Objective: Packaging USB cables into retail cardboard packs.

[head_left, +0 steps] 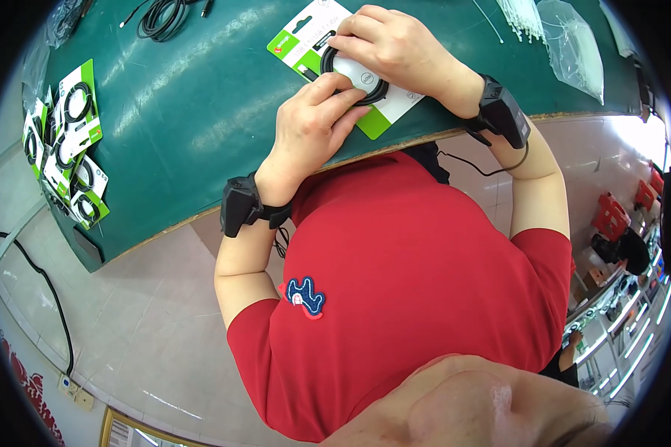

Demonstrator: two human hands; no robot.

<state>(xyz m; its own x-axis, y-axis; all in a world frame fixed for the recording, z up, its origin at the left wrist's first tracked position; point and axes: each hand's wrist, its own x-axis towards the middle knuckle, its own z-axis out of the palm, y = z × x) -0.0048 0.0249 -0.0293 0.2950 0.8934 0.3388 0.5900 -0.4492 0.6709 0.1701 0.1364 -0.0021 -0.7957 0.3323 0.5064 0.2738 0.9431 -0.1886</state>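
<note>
A white and green packaging card lies aslant on the table near its front edge. On it rests a coiled black cable. My left hand pinches the coil's lower side between thumb and fingers. Across the upper part, my right hand has its fingertips closed on the coil, against the card. The fingers cover parts of the loop. One black cable plug shows beside the coil, close to my left hand.
Finished-looking carded cables lie in a pile at the table's left. A loose black cable is coiled at the far left. White cable ties and a clear plastic bag lie at the far right of the green table.
</note>
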